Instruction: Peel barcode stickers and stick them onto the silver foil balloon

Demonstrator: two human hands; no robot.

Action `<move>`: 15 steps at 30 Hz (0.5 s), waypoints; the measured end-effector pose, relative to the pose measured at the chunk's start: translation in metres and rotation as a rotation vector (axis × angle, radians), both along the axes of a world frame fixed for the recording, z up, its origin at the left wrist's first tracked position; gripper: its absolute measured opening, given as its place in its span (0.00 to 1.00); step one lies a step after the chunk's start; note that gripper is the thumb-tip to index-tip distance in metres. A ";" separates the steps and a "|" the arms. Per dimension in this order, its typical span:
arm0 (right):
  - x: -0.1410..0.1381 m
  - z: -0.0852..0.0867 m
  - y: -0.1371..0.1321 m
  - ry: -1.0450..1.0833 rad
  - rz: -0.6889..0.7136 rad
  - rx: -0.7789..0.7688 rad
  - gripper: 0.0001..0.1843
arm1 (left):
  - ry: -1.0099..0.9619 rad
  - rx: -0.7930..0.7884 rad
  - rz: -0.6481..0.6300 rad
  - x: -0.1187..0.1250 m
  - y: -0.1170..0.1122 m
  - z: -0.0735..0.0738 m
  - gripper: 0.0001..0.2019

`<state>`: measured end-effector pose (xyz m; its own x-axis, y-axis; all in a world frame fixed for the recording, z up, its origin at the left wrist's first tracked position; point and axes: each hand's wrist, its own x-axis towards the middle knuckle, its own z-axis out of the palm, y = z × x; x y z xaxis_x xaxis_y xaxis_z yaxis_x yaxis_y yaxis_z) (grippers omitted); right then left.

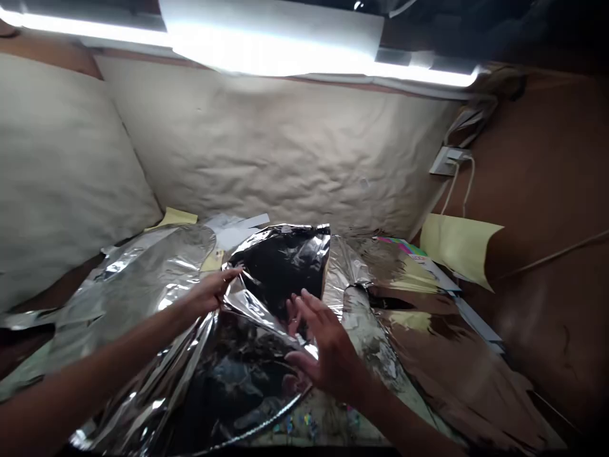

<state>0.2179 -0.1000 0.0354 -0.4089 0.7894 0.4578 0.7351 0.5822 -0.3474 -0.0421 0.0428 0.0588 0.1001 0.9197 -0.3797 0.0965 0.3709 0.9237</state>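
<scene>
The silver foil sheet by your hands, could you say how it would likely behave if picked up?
The silver foil sheet looks light and floppy: it lies in loose folds around the left hand and right hand. Its many sharp creases suggest it crumples easily. Its glossy surface may be slippery.

No readable text anywhere

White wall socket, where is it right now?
The white wall socket sits at the upper right of the head view, on the brown wall, beside the crinkled beige paper and above the pale yellow sheet.
</scene>
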 end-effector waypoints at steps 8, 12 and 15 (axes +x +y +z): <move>-0.017 -0.021 0.025 -0.214 -0.009 0.032 0.26 | -0.628 -0.129 0.123 0.054 -0.119 -0.037 0.05; 0.035 -0.006 0.045 -0.140 -0.117 0.016 0.20 | -0.645 -0.177 0.180 0.035 -0.113 -0.024 0.19; 0.072 0.019 0.057 0.048 -0.260 -0.033 0.18 | -0.528 -0.159 0.152 0.018 -0.092 -0.009 0.23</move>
